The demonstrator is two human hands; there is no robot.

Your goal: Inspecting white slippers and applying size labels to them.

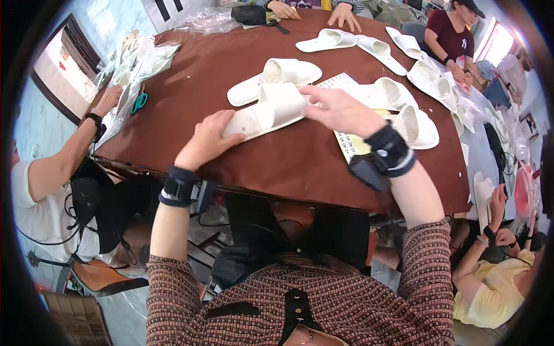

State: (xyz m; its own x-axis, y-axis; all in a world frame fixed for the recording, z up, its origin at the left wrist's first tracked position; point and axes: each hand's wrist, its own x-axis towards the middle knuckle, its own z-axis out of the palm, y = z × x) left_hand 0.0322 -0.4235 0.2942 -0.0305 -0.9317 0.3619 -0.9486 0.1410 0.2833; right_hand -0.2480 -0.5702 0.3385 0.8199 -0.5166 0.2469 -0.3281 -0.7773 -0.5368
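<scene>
A white slipper (280, 104) lies tilted over the brown tabletop in front of me, its toe end pointing right. My left hand (209, 135) grips its heel end, thumb on the insole and fingers along the far edge. At the toe end, my right hand (337, 108) is bent with thumb and forefinger close together by the strap; whether it pinches the slipper's edge or something small, I cannot make out. Just behind lies another white slipper (276, 76). Right of my right hand sit a pair of white slippers (420, 128) and a yellow-and-white label sheet (348, 147).
More white slippers (326, 40) line the far and right parts of the brown table (202, 63). Teal scissors (139, 102) and plastic-wrapped items (138, 60) lie at the left. Co-workers' hands (344, 17) rest at the far edge; other people sit on both sides.
</scene>
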